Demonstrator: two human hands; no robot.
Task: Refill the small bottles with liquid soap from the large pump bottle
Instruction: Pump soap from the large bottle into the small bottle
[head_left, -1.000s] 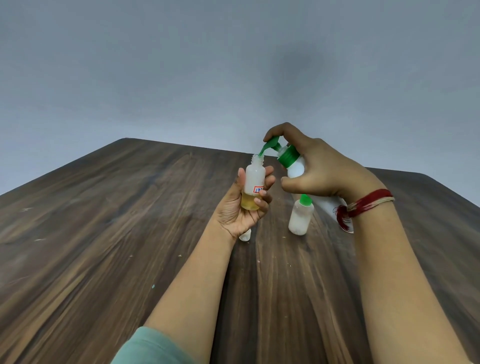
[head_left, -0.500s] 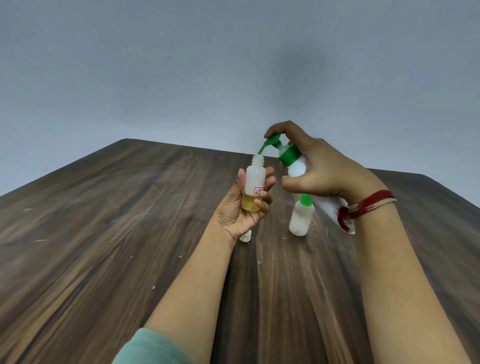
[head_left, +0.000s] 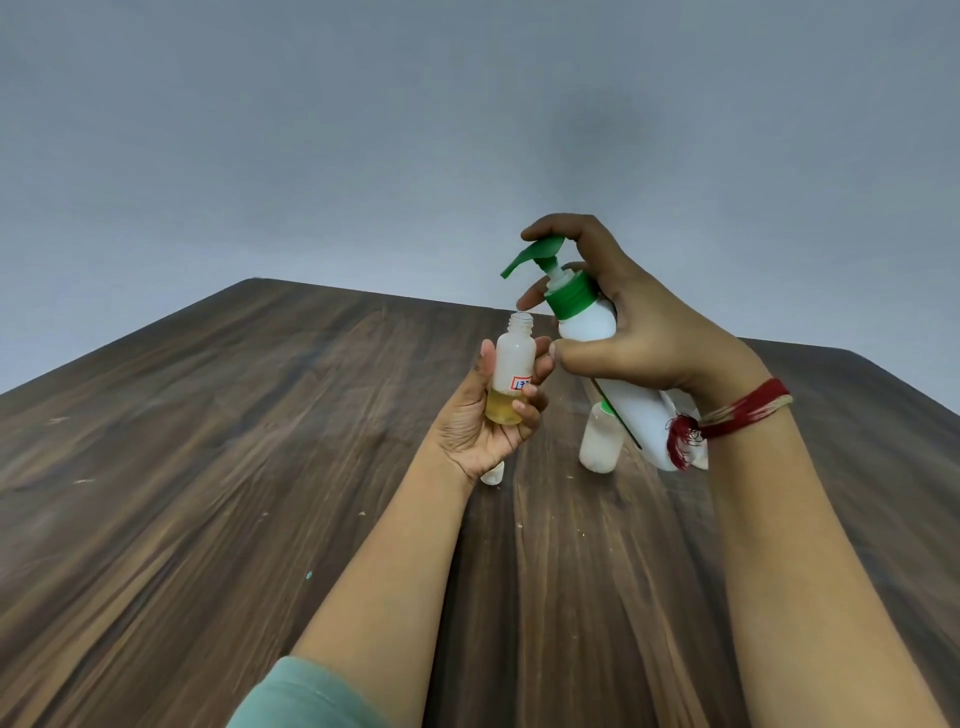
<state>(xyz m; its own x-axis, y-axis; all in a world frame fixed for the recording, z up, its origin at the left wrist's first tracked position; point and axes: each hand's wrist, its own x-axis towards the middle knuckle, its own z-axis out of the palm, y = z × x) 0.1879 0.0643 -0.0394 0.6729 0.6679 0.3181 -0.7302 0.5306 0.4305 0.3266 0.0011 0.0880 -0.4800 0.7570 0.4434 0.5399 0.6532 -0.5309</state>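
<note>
Head view: your left hand (head_left: 480, 423) grips the uncapped small bottle (head_left: 512, 364). Your right hand (head_left: 641, 340) clasps the tilted pump bottle (head_left: 587, 325).

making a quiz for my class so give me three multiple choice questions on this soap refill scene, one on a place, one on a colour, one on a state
1. Where is the capped small bottle?
A. on a shelf
B. standing on the table by the pump bottle
C. lying on the floor

2. What colour is the pump head?
A. red
B. green
C. blue

3. The held small bottle in the left hand is:
A. capped and full
B. open and empty
C. open and partly filled

Answers:
1 B, it stands upright on the wood beside the pump bottle.
2 B, the head and collar are green.
3 C, its neck is bare and yellow liquid sits at the bottom.
</note>
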